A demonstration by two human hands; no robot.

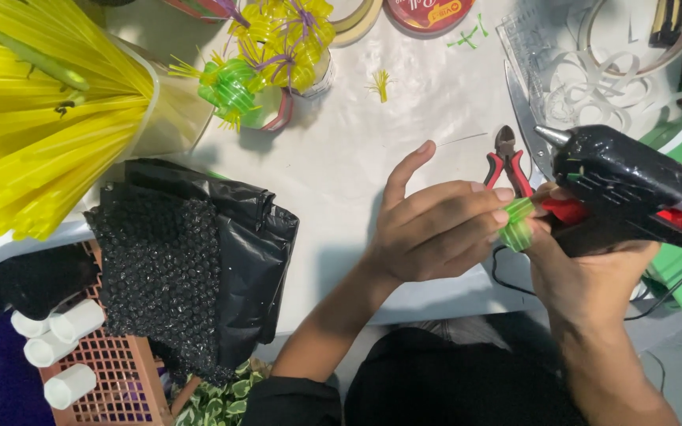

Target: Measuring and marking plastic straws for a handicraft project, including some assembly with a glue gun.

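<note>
Pinching green loop (518,224), left hand (436,229); right hand (586,272) clamped on glue gun (633,185), pliers (508,162) behind.

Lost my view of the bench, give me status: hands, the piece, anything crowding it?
Left hand pinching green straw piece. Right hand gripping black glue gun, also touching the piece. Red-handled pliers on the table just behind.
</note>
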